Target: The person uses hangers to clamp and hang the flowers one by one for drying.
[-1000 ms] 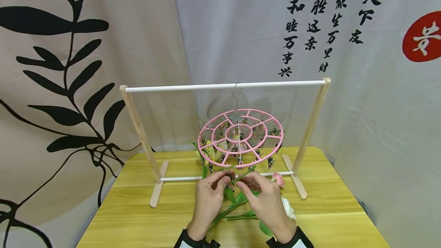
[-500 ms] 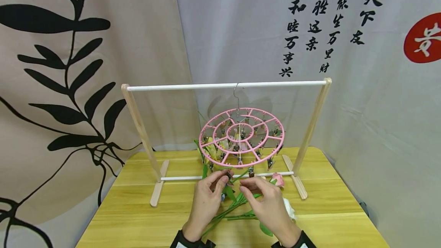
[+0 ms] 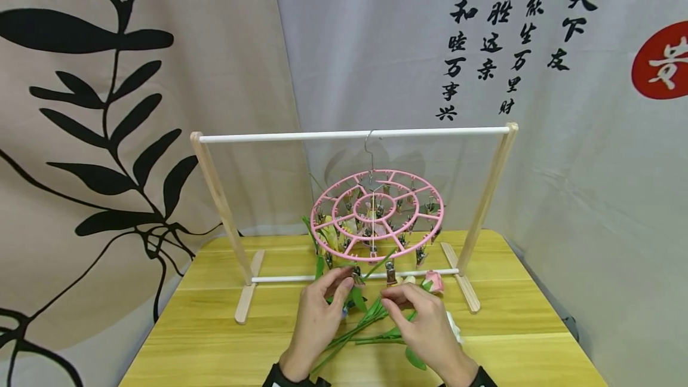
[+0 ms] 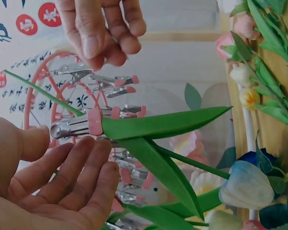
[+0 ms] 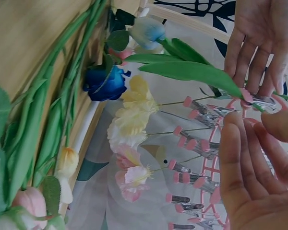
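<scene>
A pretend tulip (image 4: 247,184) hangs upside down just below the front edge of a pink round hanger (image 3: 442,211). Its bloom is white with soft blue on it, and its petals are closed up like an egg. It has long, smooth, pointed green leaves (image 4: 168,122) and a thin green stem (image 4: 197,163). A silver clip (image 4: 77,128) with pink tips bites the flower where the leaves start, and the bare end of the stem pokes out past the clip.

The left hand (image 3: 317,309) is around the clip. Its fingers are loose and spread, with the thumb on one side. I can't tell if the thumb touches the clip. The right hand (image 3: 421,321) is near the clip but apart from it. Its fingers are bent a little and hold nothing.

The hanger hangs from a white bar (image 3: 290,136) on a wooden stand. More silver clips dangle from it, and some hold yellow, white and pink flowers. Green stems, a pink rose (image 3: 433,282) and a white flower (image 3: 454,327) lie on the yellow wood counter (image 3: 215,351).
</scene>
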Available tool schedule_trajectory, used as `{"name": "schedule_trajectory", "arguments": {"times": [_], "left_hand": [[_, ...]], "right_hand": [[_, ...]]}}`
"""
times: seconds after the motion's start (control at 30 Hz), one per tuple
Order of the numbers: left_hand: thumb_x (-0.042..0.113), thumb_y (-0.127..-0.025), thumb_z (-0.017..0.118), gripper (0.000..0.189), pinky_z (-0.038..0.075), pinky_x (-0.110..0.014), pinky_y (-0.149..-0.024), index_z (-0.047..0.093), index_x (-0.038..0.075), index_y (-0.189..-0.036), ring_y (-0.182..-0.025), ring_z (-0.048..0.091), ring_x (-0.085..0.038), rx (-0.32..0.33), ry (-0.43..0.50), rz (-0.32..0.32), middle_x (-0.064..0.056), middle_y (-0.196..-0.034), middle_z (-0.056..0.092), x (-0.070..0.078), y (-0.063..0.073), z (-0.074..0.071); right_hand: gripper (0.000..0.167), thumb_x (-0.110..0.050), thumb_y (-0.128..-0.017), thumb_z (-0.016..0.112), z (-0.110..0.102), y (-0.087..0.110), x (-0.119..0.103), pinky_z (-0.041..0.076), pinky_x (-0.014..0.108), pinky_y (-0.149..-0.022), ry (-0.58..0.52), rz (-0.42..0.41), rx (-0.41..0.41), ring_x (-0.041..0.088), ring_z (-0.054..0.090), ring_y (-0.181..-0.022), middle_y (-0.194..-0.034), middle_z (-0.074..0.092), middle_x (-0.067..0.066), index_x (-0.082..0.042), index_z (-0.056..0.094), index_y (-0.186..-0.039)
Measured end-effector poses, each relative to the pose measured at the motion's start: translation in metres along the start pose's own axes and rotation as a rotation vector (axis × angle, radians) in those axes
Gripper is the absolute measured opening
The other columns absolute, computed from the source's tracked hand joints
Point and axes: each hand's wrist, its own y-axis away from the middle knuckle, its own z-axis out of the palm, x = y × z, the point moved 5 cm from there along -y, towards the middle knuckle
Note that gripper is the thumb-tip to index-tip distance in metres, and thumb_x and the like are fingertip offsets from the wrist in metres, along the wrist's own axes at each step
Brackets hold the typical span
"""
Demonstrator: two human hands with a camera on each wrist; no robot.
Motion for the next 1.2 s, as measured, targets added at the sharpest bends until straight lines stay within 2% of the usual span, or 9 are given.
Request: {"name": "schedule_trajectory", "arguments": {"times": [0.17,0.3,0.53,0.7,0.8,0.97,1.1,1.2], "left_hand": [[0.028,-0.116,0.075,0.024,0.068,-0.03,-0.104,0.083,0.023,-0.139,-0.117,0.085,-0.02,0.0,-0.031,0.015,0.002,-0.127,0.088,-0.003,0.006,-0.004],[0.022,-0.115,0.076,0.026,0.069,-0.03,-0.103,0.083,0.021,-0.14,-0.117,0.084,-0.018,0.001,-0.059,0.025,-0.002,-0.133,0.087,-0.005,0.012,-0.007],[0.016,-0.112,0.08,0.026,0.07,-0.028,-0.097,0.085,0.019,-0.138,-0.109,0.083,-0.011,-0.009,-0.128,0.013,0.001,-0.129,0.087,-0.012,0.024,-0.014],[0.016,-0.111,0.081,0.022,0.069,-0.027,-0.091,0.087,0.019,-0.132,-0.102,0.081,-0.007,-0.019,-0.181,0.031,0.001,-0.122,0.088,-0.018,0.032,-0.015],[0.015,-0.111,0.081,0.02,0.069,-0.026,-0.088,0.087,0.018,-0.13,-0.099,0.079,-0.003,-0.052,-0.196,0.047,0.0,-0.117,0.087,-0.022,0.037,-0.012],[0.017,-0.113,0.08,0.019,0.068,-0.025,-0.088,0.086,0.018,-0.131,-0.099,0.077,-0.002,-0.114,-0.205,0.083,0.007,-0.115,0.085,-0.028,0.045,-0.006],[0.021,-0.114,0.078,0.021,0.071,-0.033,-0.093,0.085,0.017,-0.133,-0.106,0.079,-0.005,-0.154,-0.22,0.098,0.006,-0.122,0.086,-0.033,0.048,-0.002],[0.021,-0.114,0.079,0.021,0.072,-0.04,-0.095,0.086,0.015,-0.133,-0.108,0.08,-0.007,-0.182,-0.245,0.102,0.002,-0.123,0.086,-0.037,0.049,0.003]], "right_hand": [[0.025,-0.003,-0.101,0.089,-0.001,0.008,0.009,0.066,0.023,-0.071,0.013,0.052,-0.029,-0.005,0.073,-0.086,-0.103,0.083,-0.012,-0.023,0.083,-0.116],[0.023,-0.004,-0.102,0.089,-0.001,0.013,0.017,0.064,0.022,-0.068,0.021,0.076,-0.054,-0.006,0.072,-0.086,-0.102,0.083,-0.011,-0.022,0.083,-0.115],[0.027,0.0,-0.098,0.092,0.001,0.018,0.028,0.066,0.023,-0.07,0.051,0.102,-0.116,-0.005,0.073,-0.087,-0.103,0.084,-0.006,-0.021,0.083,-0.112],[0.022,-0.003,-0.1,0.09,0.006,0.024,0.036,0.067,0.024,-0.073,0.072,0.095,-0.216,0.0,0.075,-0.09,-0.106,0.084,-0.004,-0.02,0.083,-0.112],[0.018,-0.004,-0.102,0.09,0.01,0.028,0.043,0.068,0.027,-0.074,0.088,0.096,-0.291,0.001,0.075,-0.09,-0.105,0.084,-0.005,-0.019,0.083,-0.11],[0.012,-0.009,-0.102,0.09,0.019,0.035,0.055,0.064,0.027,-0.078,0.166,0.128,-0.409,0.003,0.076,-0.092,-0.109,0.084,-0.004,-0.016,0.085,-0.111],[0.016,-0.012,-0.102,0.091,0.029,0.041,0.062,0.067,0.028,-0.083,0.237,0.142,-0.504,0.012,0.078,-0.1,-0.116,0.083,-0.001,-0.011,0.086,-0.117],[0.019,-0.012,-0.1,0.093,0.037,0.042,0.063,0.071,0.032,-0.087,0.287,0.093,-0.543,0.018,0.079,-0.105,-0.116,0.081,0.0,-0.011,0.087,-0.118]]}}
